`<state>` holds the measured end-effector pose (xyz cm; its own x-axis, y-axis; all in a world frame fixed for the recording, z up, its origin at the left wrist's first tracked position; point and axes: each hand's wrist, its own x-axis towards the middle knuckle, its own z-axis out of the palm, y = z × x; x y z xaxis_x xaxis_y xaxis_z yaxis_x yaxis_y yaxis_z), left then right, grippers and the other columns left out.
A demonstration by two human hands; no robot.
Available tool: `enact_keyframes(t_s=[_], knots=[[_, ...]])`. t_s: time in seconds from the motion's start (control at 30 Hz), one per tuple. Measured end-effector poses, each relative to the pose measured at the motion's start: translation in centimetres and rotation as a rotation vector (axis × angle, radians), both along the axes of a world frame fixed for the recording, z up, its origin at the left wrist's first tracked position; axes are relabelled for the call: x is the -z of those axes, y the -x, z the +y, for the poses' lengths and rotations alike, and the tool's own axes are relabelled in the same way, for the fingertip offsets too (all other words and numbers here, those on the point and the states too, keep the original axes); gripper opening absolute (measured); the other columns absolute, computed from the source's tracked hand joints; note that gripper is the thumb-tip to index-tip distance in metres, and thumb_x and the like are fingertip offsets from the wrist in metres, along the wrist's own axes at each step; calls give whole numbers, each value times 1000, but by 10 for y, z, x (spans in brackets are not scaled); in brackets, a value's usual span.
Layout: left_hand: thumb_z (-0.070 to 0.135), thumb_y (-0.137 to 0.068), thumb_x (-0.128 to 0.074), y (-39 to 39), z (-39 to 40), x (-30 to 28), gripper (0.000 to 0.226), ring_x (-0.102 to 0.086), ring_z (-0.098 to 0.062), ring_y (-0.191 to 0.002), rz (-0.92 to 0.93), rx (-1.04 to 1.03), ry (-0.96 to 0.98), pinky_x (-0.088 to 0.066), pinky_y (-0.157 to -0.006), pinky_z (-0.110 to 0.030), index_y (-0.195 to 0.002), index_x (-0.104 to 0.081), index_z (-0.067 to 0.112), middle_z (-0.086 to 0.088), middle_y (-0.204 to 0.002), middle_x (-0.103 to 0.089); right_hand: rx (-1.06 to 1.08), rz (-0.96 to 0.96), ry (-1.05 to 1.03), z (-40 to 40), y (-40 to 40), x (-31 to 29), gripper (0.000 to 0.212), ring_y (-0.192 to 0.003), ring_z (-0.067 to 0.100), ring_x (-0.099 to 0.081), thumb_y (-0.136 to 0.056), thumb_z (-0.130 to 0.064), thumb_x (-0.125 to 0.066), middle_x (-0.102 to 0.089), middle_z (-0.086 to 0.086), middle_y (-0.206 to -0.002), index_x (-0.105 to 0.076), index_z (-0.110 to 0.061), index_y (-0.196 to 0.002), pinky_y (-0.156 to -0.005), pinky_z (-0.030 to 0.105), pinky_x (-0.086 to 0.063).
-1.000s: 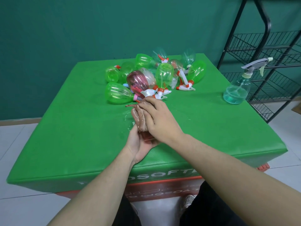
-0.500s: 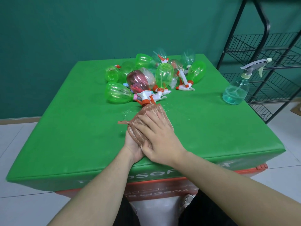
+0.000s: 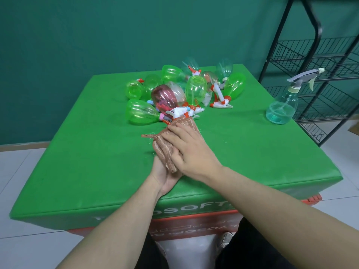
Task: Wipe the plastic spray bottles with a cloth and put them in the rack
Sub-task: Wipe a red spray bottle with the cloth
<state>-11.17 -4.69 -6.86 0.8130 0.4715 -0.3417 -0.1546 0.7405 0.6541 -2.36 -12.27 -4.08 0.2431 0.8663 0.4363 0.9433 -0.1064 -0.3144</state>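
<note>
A brown ribbed cloth lies sandwiched between my hands over the near middle of the green table. My left hand is palm up beneath it, its fingers covered by the cloth. My right hand presses on top with straight fingers. Just beyond the cloth's far end lies a heap of empty spray bottles on their sides, among them a green bottle, a pink bottle and a second green bottle. The black wire rack stands at the right.
A clear spray bottle with a grey trigger and blue liquid stands upright at the table's right edge, near the rack. Small water drops dot the table around the cloth. White floor tiles surround the table; a green wall is behind.
The bunched cloth has been spread out long over my left hand, and my right hand has gone from gripping it to lying flat on it. Both hands have slid slightly nearer.
</note>
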Motion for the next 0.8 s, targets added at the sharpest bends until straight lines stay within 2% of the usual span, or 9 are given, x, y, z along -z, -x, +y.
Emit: enact_keyframes(t_s=[0.1, 0.2, 0.27, 0.4, 0.53, 0.6, 0.67, 0.8], knots=[[40, -105, -45, -2, 1, -1, 39, -64, -26, -124, -30, 19, 24, -48, -106, -52, -135, -62, 22, -11, -132, -68, 104, 43, 42, 7, -2, -8, 51, -145, 25, -30, -92, -32, -40, -44, 6, -154, -63, -21, -136, -121, 46, -21], [49, -102, -47, -3, 3, 2, 49, -55, -31, -134, -15, 19, 65, -36, -116, -56, -137, -61, 19, -14, -135, -66, 158, 130, 43, 13, -1, -13, 51, -139, 26, -36, -90, -29, -43, -46, 7, -152, -63, -16, -135, -120, 46, -27], [49, -101, -48, -3, 4, 2, 47, -56, -29, -132, -17, 2, 89, -38, -115, -54, -134, -64, 18, -14, -135, -66, 146, 186, 45, 16, 2, -12, 52, -137, 26, -39, -90, -27, -43, -48, 9, -151, -63, -12, -135, -120, 45, -29], [39, -102, -48, -2, 5, 4, 39, -67, -25, -117, -38, -43, 123, -52, -101, -45, -129, -66, 18, -11, -130, -69, 116, 144, 64, 16, 11, -5, 54, -140, 30, -42, -86, -27, -43, -54, 10, -146, -64, -12, -134, -122, 44, -28], [46, -102, -46, -1, 7, 8, 38, -71, -21, -104, 48, -59, 97, -55, -95, -38, -120, -68, 20, -6, -114, -74, 61, 42, 39, 4, 16, 4, 54, -143, 31, -39, -85, -27, -45, -55, 8, -146, -64, -15, -134, -122, 47, -27], [46, -104, -42, 1, 6, 7, 39, -75, -18, -85, 80, -59, 81, -61, -75, -31, -108, -68, 17, -5, -95, -77, 20, 8, 6, -3, 18, 9, 56, -145, 31, -36, -84, -26, -47, -53, 9, -148, -63, -14, -136, -123, 48, -25], [43, -106, -39, 2, 4, 8, 40, -75, -17, -70, 82, -45, 79, -61, -59, -27, -99, -66, 15, -5, -80, -77, -36, -29, -12, -11, 22, 16, 57, -148, 31, -32, -83, -23, -52, -50, 9, -151, -60, -14, -138, -125, 47, -20], [39, -110, -30, 2, 2, 9, 53, -76, -18, -75, 46, -73, 84, -60, -58, -29, -96, -72, 9, -8, -87, -78, -116, -131, -10, -27, 23, 30, 61, -153, 30, -23, -84, -16, -59, -42, 8, -158, -54, -15, -145, -127, 48, -13]])
